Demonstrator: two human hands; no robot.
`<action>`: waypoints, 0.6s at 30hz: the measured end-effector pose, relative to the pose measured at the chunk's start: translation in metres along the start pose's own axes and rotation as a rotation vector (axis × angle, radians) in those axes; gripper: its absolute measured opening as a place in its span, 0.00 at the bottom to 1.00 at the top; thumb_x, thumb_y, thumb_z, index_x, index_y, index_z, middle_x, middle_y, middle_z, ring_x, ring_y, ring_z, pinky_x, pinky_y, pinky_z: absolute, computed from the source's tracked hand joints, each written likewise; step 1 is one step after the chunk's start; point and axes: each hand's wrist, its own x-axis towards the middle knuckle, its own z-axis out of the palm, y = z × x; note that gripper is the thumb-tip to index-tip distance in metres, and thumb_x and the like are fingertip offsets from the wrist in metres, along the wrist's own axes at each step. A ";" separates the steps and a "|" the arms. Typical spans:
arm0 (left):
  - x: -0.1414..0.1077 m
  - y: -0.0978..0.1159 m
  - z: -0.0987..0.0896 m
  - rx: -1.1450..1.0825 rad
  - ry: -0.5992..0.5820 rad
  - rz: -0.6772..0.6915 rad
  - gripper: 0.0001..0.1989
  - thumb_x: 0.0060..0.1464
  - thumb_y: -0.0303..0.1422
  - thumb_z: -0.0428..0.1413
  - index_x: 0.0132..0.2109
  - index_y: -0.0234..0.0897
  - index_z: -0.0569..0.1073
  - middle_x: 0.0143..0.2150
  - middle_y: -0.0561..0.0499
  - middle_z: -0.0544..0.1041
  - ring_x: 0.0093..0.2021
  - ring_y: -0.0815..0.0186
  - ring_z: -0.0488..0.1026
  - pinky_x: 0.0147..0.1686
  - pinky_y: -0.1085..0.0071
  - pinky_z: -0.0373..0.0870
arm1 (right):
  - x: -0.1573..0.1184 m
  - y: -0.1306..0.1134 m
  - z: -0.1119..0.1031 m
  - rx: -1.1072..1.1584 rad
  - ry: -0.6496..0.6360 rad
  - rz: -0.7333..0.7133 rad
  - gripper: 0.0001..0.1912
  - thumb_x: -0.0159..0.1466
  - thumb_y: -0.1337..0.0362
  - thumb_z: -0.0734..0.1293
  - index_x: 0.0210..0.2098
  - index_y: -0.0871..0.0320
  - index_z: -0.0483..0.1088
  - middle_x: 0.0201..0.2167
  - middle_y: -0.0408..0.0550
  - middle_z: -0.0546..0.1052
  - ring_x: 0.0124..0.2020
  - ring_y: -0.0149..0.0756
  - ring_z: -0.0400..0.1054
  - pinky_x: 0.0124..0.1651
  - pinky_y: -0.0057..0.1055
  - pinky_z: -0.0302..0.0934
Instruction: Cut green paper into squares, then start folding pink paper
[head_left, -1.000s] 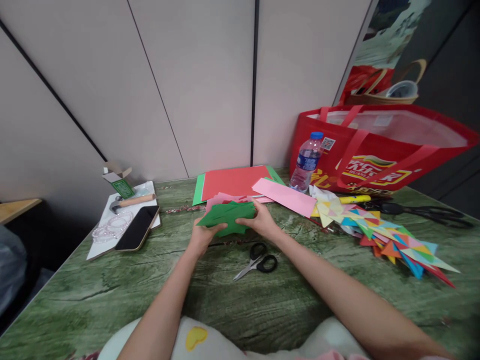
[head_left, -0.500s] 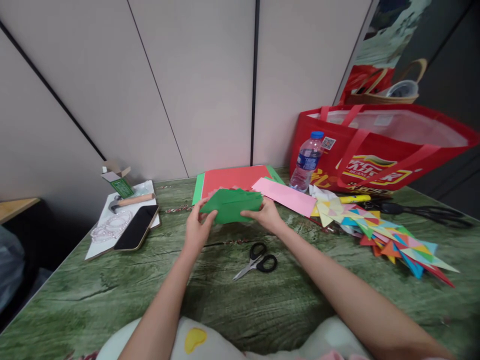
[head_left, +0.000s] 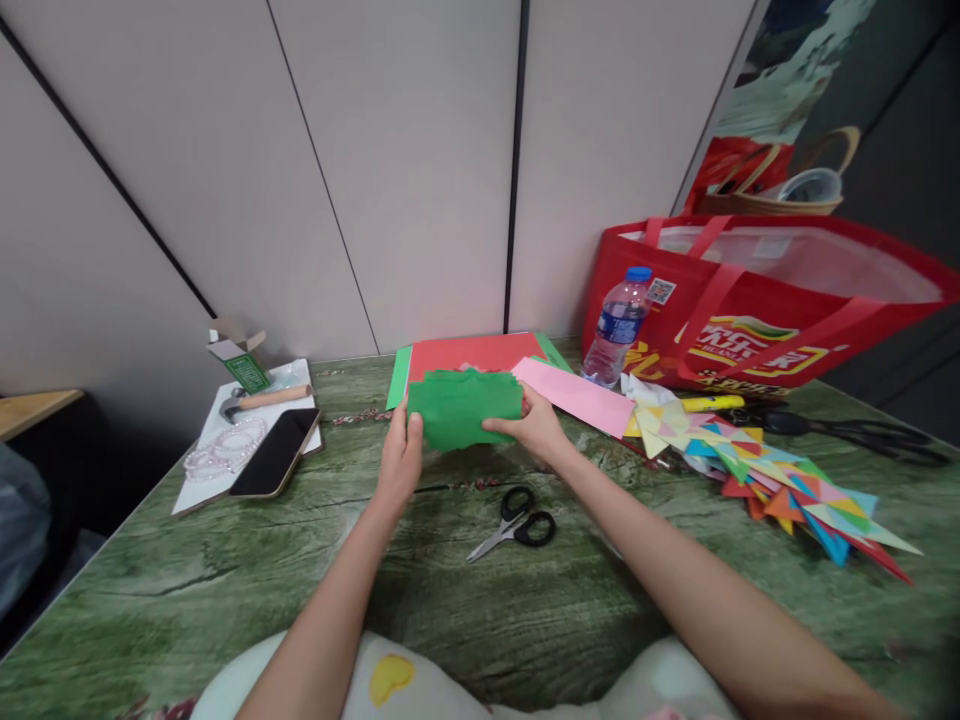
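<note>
Above the middle of the table, a stack of green paper [head_left: 466, 412] is held up between both my hands, its top edge uneven. My left hand [head_left: 402, 452] grips the left end, thumb on the near face. At the right end, my right hand [head_left: 534, 428] pinches the stack with the thumb in front; a bit of red shows behind it. Black-handled scissors [head_left: 516, 524] lie on the table just below, blades spread slightly. Behind the stack, red paper sheets [head_left: 472, 350] rest on green ones, and a pink paper strip [head_left: 576, 393] lies beside them.
Left on a white board [head_left: 199, 480] are a phone [head_left: 276, 452], a hammer [head_left: 262, 400], beads [head_left: 229, 450] and a small box [head_left: 244, 362]. On the right stand a water bottle [head_left: 618, 330] and a red bag [head_left: 750, 310], with colourful folded paper pieces [head_left: 787, 475] and large black scissors [head_left: 847, 424] in front.
The green stack has turned from a slanted pose to face me more squarely, its left end now straight. My left thumb has shifted to the stack's left edge.
</note>
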 end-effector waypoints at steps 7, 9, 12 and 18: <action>-0.007 -0.017 0.011 0.041 -0.250 -0.043 0.35 0.51 0.43 0.49 0.61 0.33 0.46 0.55 0.39 0.63 0.55 0.59 0.61 0.53 0.62 0.56 | -0.004 0.013 -0.010 0.008 -0.065 0.112 0.25 0.37 0.63 0.75 0.35 0.61 0.70 0.33 0.49 0.77 0.33 0.42 0.71 0.37 0.38 0.66; -0.007 -0.016 0.012 0.067 -0.197 -0.049 0.37 0.49 0.41 0.53 0.61 0.34 0.46 0.56 0.40 0.62 0.55 0.59 0.60 0.52 0.62 0.56 | -0.003 0.013 -0.011 0.015 -0.051 0.120 0.22 0.37 0.63 0.75 0.32 0.61 0.71 0.32 0.49 0.77 0.32 0.41 0.71 0.37 0.38 0.66; -0.004 -0.012 0.009 0.057 0.003 -0.010 0.35 0.46 0.39 0.55 0.59 0.37 0.50 0.54 0.41 0.63 0.53 0.59 0.62 0.51 0.62 0.58 | 0.000 0.005 -0.009 0.034 -0.024 0.105 0.23 0.38 0.63 0.74 0.35 0.60 0.70 0.32 0.48 0.77 0.32 0.40 0.71 0.37 0.37 0.65; -0.003 -0.015 0.009 0.005 -0.101 -0.032 0.31 0.38 0.31 0.60 0.52 0.37 0.61 0.53 0.44 0.65 0.54 0.58 0.62 0.52 0.60 0.57 | -0.004 0.004 -0.006 0.082 -0.045 0.081 0.22 0.32 0.68 0.76 0.28 0.58 0.72 0.28 0.43 0.77 0.32 0.40 0.70 0.40 0.38 0.63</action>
